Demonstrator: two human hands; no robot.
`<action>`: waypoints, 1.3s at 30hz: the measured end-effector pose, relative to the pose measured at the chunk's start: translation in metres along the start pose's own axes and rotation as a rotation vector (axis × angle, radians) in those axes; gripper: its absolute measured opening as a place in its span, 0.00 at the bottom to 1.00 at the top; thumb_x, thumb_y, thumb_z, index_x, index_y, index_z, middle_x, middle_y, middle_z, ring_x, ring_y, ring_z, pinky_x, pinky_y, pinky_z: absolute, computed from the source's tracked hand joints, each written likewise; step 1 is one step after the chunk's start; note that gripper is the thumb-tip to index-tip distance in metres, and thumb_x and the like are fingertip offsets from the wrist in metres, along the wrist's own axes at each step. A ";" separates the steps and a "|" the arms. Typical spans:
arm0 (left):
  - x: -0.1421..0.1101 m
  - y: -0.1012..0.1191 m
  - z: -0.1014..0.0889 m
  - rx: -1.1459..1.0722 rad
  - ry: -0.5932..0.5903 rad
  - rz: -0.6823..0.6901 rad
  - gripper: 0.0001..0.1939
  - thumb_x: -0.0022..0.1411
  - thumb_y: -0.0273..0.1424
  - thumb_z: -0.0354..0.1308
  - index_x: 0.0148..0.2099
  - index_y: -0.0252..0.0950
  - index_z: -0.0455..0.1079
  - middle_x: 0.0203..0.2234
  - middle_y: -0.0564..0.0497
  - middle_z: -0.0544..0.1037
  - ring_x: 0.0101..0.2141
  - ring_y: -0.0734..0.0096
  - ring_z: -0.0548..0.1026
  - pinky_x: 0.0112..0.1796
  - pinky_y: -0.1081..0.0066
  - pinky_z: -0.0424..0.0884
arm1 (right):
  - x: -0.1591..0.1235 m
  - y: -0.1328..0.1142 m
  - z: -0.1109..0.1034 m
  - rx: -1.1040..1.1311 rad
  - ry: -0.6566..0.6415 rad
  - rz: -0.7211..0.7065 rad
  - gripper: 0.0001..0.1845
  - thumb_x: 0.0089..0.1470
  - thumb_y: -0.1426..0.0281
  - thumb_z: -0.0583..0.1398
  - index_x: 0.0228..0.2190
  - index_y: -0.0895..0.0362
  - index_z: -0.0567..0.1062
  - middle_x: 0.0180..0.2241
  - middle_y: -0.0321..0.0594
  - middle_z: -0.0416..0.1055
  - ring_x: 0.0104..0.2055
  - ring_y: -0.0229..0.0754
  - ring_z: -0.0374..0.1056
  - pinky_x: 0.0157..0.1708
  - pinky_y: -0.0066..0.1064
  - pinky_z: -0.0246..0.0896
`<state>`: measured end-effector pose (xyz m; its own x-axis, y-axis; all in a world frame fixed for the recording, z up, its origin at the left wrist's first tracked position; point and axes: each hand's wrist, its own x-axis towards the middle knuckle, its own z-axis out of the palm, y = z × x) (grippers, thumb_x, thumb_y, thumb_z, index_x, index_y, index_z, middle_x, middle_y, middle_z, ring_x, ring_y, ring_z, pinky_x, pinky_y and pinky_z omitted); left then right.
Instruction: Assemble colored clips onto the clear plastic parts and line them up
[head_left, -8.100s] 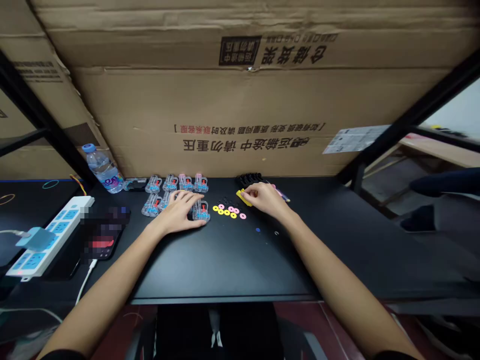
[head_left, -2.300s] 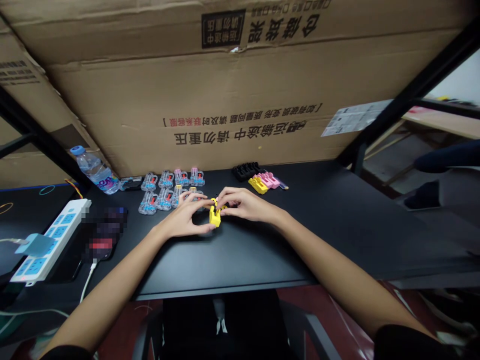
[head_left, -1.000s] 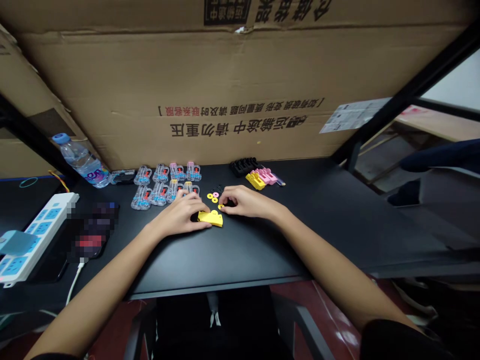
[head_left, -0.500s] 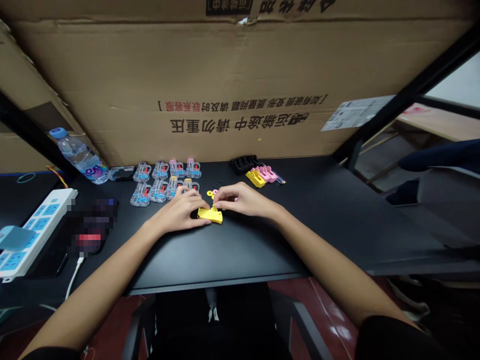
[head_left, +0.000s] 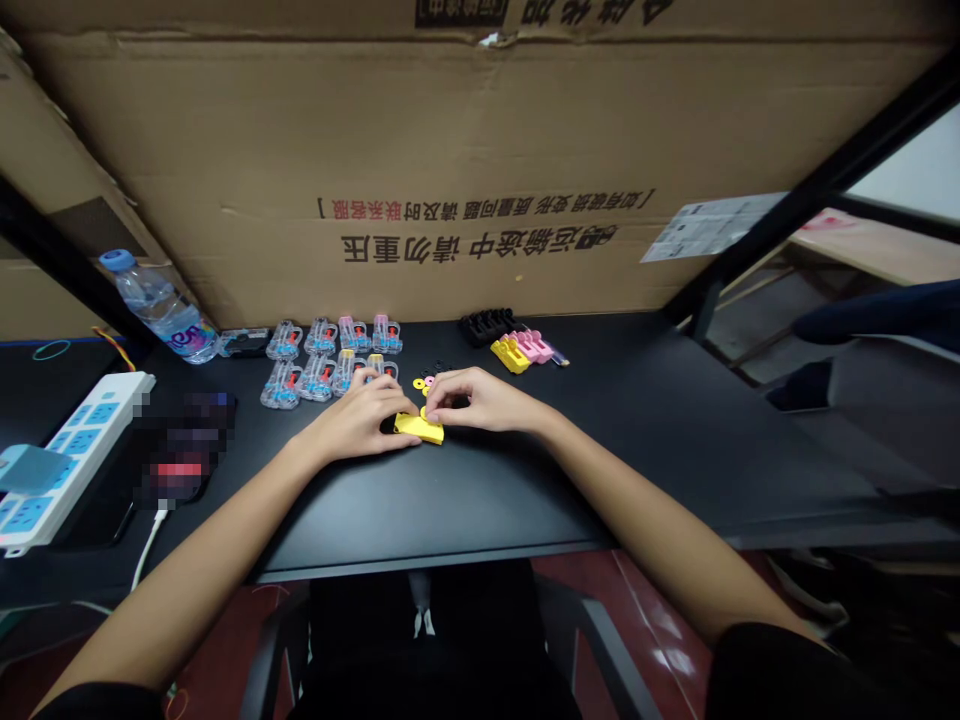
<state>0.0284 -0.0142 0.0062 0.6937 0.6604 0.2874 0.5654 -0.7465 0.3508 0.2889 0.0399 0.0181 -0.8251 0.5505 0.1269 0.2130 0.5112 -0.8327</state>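
A flat yellow plastic part (head_left: pixel 420 427) lies on the black desk (head_left: pixel 480 490) between my hands. My left hand (head_left: pixel 360 418) rests on its left end, fingers curled over it and holding it down. My right hand (head_left: pixel 480 398) has its fingertips pinched together at the part's top right edge; what they pinch is too small to make out. Small yellow and pink rings (head_left: pixel 424 384) lie just behind the part. Several clear plastic pieces with blue and red insides (head_left: pixel 330 358) sit in two rows behind my left hand.
A black, yellow and pink group of parts (head_left: pixel 514 340) sits at the back by the big cardboard box (head_left: pixel 465 160). A water bottle (head_left: pixel 161 312), a white power strip (head_left: pixel 64 470) and a phone (head_left: pixel 176 460) lie on the left. Another person's dark sleeve (head_left: pixel 885 315) shows far right.
The yellow part went from held upright between both hands to lying flat on the desk. My right hand moved from the loose rings onto the part's right edge, fingertips pinched.
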 end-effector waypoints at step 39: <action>0.000 -0.002 -0.020 0.138 0.192 -0.176 0.14 0.75 0.41 0.54 0.53 0.42 0.77 0.49 0.46 0.83 0.52 0.54 0.74 0.59 0.50 0.57 | 0.001 0.012 -0.001 0.055 0.026 0.153 0.09 0.57 0.67 0.63 0.38 0.58 0.81 0.34 0.38 0.77 0.32 0.38 0.67 0.33 0.30 0.62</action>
<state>0.0191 -0.0113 0.0231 0.4895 0.7744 0.4009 0.7344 -0.6139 0.2892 0.2909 0.0478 0.0089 -0.7710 0.6367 0.0096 0.3059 0.3835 -0.8714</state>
